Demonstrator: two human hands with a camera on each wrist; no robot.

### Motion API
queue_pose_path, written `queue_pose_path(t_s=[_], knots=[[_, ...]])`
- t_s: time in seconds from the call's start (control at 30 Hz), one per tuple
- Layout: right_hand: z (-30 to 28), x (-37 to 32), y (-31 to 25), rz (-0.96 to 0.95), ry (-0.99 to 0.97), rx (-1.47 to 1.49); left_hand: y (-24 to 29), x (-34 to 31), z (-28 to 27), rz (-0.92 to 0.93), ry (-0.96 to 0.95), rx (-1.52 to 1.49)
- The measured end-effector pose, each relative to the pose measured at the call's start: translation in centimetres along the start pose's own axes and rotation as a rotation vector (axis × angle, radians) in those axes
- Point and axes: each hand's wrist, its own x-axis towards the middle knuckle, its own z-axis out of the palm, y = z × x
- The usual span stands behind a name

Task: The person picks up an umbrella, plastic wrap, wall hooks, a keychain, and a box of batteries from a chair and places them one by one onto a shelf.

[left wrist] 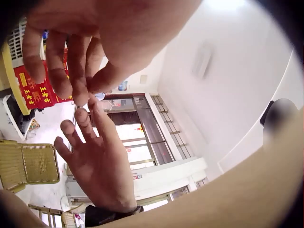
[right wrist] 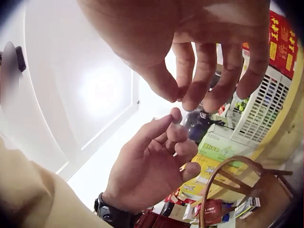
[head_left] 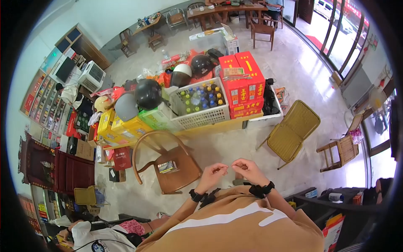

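Both hands are raised in front of the person's body, with the fingertips facing each other. The left hand [head_left: 212,175] has loosely bent fingers, its thumb tip close to the index fingertip; no object shows between them. Opposite it, the right hand [head_left: 251,171] is bent in the same loose way, and nothing shows in it either. In the left wrist view the left hand [left wrist: 104,35] fills the top and its fingertips overlap those of the right hand [left wrist: 102,164]. The right wrist view has a narrow gap between the right hand [right wrist: 190,42] and the left hand [right wrist: 147,166].
A wooden armchair [head_left: 174,161] with a small box [head_left: 167,167] on its seat stands ahead left. Behind are a white crate [head_left: 201,119] of bottles, red cartons [head_left: 241,84] and helmets [head_left: 148,94]. A woven folding chair [head_left: 294,130] is at right; another person [head_left: 98,239] is at lower left.
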Motion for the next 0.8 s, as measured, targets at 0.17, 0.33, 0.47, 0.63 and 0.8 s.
queue_pose_path(t_s=[0.17,0.33,0.47,0.63,0.8], knots=[[-5.8,4.3,0.1,0.070,0.030,-0.051,0.4,8.5,-1.3,-0.064,0.032,0.097],[-9.4,6.1,0.2,0.036,0.079,0.048,2.5,13.0,-2.0,-0.025,0.055,0.106],[-11.0,6.8,0.6,0.065,0.144,0.171,1.6,18.5,-4.1,-0.030,0.023,0.139],[-13.2,8.9,3.7,0.064,0.265,0.124,3.8,24.5,-5.7,-0.009,0.049,0.132],[-17.0,12.5,3.7,0.086,0.350,0.122,6.1,31.4,-7.9,0.015,0.105,0.048]])
